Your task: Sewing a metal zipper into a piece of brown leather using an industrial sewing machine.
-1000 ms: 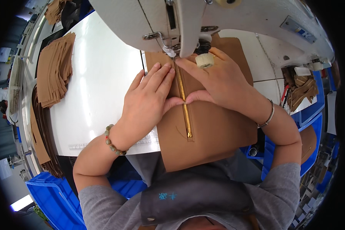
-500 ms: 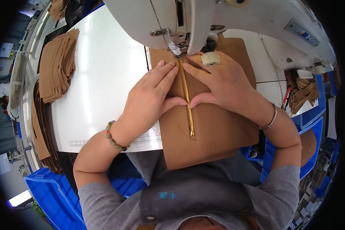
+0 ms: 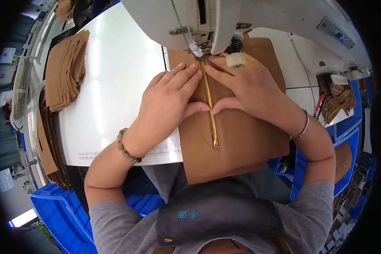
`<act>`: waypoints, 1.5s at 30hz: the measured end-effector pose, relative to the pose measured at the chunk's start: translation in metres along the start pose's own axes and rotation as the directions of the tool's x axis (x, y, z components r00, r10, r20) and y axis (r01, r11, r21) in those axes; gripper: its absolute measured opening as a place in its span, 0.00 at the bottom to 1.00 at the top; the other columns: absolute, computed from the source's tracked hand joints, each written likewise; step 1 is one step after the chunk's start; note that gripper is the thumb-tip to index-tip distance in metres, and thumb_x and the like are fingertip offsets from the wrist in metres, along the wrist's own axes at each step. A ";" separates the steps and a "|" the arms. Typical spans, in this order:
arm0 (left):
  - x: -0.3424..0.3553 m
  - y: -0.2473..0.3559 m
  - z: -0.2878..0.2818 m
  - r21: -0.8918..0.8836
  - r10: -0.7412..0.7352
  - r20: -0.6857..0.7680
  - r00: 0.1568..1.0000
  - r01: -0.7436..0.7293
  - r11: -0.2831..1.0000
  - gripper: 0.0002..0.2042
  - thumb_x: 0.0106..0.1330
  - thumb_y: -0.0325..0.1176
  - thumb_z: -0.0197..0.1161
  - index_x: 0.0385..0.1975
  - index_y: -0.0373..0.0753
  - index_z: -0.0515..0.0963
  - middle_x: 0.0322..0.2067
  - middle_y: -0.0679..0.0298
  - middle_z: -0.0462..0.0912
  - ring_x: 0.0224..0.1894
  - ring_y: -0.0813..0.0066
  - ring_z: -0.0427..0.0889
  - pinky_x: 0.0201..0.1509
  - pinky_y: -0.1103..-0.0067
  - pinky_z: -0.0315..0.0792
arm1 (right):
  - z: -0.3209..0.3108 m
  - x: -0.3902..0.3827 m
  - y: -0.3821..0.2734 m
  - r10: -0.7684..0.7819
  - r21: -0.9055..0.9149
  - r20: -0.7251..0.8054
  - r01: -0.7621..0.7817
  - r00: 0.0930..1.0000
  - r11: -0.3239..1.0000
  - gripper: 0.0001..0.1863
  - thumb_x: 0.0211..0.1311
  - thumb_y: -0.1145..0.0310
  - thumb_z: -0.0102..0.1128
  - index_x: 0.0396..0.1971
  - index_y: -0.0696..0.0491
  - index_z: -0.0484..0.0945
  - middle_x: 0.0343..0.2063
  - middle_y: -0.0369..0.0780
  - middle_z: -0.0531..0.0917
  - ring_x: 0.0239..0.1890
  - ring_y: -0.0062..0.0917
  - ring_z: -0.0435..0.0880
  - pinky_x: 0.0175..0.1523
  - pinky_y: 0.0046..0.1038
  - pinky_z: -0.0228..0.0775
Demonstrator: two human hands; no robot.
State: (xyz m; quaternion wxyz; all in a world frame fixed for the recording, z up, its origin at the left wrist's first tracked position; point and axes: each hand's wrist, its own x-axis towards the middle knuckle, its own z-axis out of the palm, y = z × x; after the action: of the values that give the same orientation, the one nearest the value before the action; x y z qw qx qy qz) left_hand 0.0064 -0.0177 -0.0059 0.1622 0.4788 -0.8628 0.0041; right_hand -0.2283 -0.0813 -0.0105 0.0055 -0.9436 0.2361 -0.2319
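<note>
A brown panel (image 3: 241, 139), perhaps leather or a leather-like sheet, lies under the sewing machine head (image 3: 178, 21). Down its middle, in a narrow slot, runs a gold zipper (image 3: 213, 122), its far end close to the presser foot (image 3: 202, 54). My left hand (image 3: 168, 91) rests flat on the panel left of the zipper, fingers stretched toward the foot. On the other side my right hand (image 3: 249, 86) lies spread on the panel, some fingers partly behind the machine's cream knob (image 3: 236, 60). Both thumbs point inward and nearly meet at the zipper.
Stacked brown pieces (image 3: 65, 70) sit on the white table (image 3: 110, 84) at the left, with longer brown strips (image 3: 51, 148) beside its edge. A ruler scale (image 3: 156, 151) runs along the near edge. Blue bins (image 3: 63, 211) stand low at left and right; brown scraps (image 3: 338, 99) lie at the right.
The whole view has shifted slightly. Both hands keep their pose on the panel, and any movement of the panel under the machine is too small to tell.
</note>
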 end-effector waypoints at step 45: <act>-0.087 0.066 -0.001 -0.080 0.173 -0.331 0.928 -0.210 0.974 0.12 0.48 0.30 0.66 0.34 0.39 0.87 0.40 0.62 0.87 0.46 0.67 0.86 0.39 0.77 0.83 | -0.054 -0.087 -0.096 0.126 0.822 0.442 -0.457 0.888 0.341 0.28 0.73 0.67 0.47 0.72 0.56 0.69 0.73 0.44 0.71 0.79 0.41 0.60 0.81 0.48 0.38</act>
State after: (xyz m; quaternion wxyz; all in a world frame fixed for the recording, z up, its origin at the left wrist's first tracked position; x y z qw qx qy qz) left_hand -0.0055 0.0897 -0.0193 0.3267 0.3750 -0.8662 0.0485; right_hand -0.2775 0.0483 0.0109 0.5963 -0.7487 0.2336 -0.1709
